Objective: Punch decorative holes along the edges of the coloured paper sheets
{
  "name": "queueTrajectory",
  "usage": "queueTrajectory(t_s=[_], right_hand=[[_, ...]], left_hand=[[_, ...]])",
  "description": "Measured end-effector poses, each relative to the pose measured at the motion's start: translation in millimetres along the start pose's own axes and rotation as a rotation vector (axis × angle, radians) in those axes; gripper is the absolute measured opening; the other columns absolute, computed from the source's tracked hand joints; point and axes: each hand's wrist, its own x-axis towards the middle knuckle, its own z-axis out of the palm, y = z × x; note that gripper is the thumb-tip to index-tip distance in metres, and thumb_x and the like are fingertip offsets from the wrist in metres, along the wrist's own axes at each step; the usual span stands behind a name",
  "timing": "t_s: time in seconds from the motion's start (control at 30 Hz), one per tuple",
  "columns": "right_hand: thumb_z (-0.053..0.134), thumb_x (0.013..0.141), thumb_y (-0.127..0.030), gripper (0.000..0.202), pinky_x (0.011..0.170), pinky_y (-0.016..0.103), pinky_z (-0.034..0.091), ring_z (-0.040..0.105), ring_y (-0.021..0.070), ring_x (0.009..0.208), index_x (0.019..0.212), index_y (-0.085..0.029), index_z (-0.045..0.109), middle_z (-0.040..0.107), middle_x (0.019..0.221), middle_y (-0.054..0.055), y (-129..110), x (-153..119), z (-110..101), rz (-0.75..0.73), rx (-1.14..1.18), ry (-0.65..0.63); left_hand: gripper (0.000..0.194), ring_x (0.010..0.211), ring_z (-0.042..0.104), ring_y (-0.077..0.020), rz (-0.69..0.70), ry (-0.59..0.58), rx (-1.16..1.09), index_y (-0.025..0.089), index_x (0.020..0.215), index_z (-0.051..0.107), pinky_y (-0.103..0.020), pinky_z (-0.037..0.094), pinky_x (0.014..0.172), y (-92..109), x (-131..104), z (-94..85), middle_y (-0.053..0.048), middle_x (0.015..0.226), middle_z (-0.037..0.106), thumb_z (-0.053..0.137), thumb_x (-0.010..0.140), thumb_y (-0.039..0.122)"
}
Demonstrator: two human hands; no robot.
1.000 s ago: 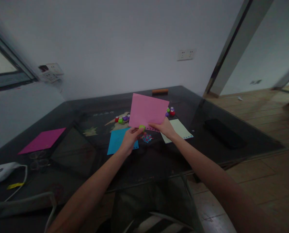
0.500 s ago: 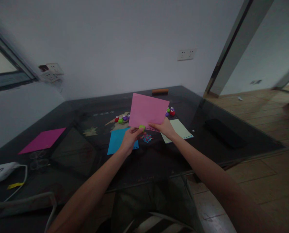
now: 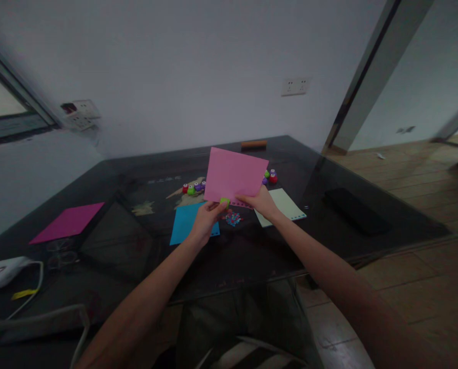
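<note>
Above the dark table, a pink sheet of paper (image 3: 236,174) is held tilted up, with a row of punched holes along its lower right edge. My left hand (image 3: 206,218) is closed around a small green craft punch (image 3: 225,202) at the sheet's lower edge. The sheet's lower right part is pinched in my right hand (image 3: 263,201), thumb on the near face. Below lies a small heap of red and blue paper cut-outs (image 3: 233,219). A blue sheet (image 3: 185,223) is under my left hand, and a pale yellow sheet (image 3: 283,205) beside my right wrist; both have edge holes.
More craft punches in red, green and purple stand behind the sheet, left (image 3: 191,190) and right (image 3: 273,178). A magenta sheet (image 3: 69,221) lies far left, near a white power strip (image 3: 4,272). A black case-like object (image 3: 354,210) lies right; a brown roll (image 3: 254,145) sits at the back.
</note>
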Motion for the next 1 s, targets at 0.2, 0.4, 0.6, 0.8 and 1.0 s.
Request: queueTrajectory(t_s=[0.2,0.4,0.6,0.8,1.0], right_hand=[[0.073,0.061,-0.027,0.034,0.085,0.04,0.05,0.063,0.0238,0.092,0.091,-0.012,0.065,0.07,0.092,0.012,-0.7,0.1,0.0,0.004,-0.011,0.002],[0.073,0.062,-0.028,0.034,0.084,0.04,0.05,0.064,0.0232,0.09,0.091,-0.012,0.065,0.07,0.093,0.011,-0.1,0.0,-0.4,-0.009,-0.012,-0.003],[0.073,0.062,-0.029,0.034,0.084,0.04,0.05,0.064,0.0228,0.09,0.091,-0.013,0.065,0.069,0.095,0.011,-0.4,-0.3,-0.7,-0.009,-0.023,-0.008],[0.073,0.062,-0.029,0.038,0.085,0.039,0.049,0.063,0.0235,0.092,0.095,-0.012,0.064,0.069,0.096,0.012,-1.1,-0.6,0.1,-0.013,-0.008,-0.005],[0.073,0.062,-0.032,0.042,0.085,0.042,0.05,0.063,0.0244,0.092,0.099,-0.012,0.064,0.069,0.095,0.012,-0.8,-0.7,0.4,-0.011,-0.02,-0.005]], left_hand=[[0.03,0.075,0.063,-0.0154,0.001,0.008,0.018,0.017,0.086,0.066,-0.021,0.043,0.057,0.9,-1.0,1.3,-0.007,0.094,0.067,0.072,0.064,0.035],[0.03,0.074,0.064,-0.0157,-0.003,0.008,0.009,0.016,0.085,0.067,-0.021,0.044,0.058,2.0,-1.5,2.0,-0.007,0.092,0.067,0.073,0.062,0.035],[0.03,0.073,0.064,-0.0159,-0.014,0.023,0.013,0.016,0.085,0.067,-0.022,0.043,0.057,3.1,-1.6,2.5,-0.007,0.092,0.068,0.073,0.062,0.035],[0.03,0.075,0.064,-0.0156,-0.003,0.02,0.035,0.016,0.085,0.067,-0.021,0.04,0.056,3.0,-1.6,2.5,-0.007,0.094,0.068,0.073,0.063,0.035],[0.03,0.077,0.064,-0.0174,0.008,0.048,0.067,0.016,0.086,0.067,-0.021,0.04,0.055,2.7,-2.1,2.8,-0.008,0.096,0.069,0.072,0.063,0.036]])
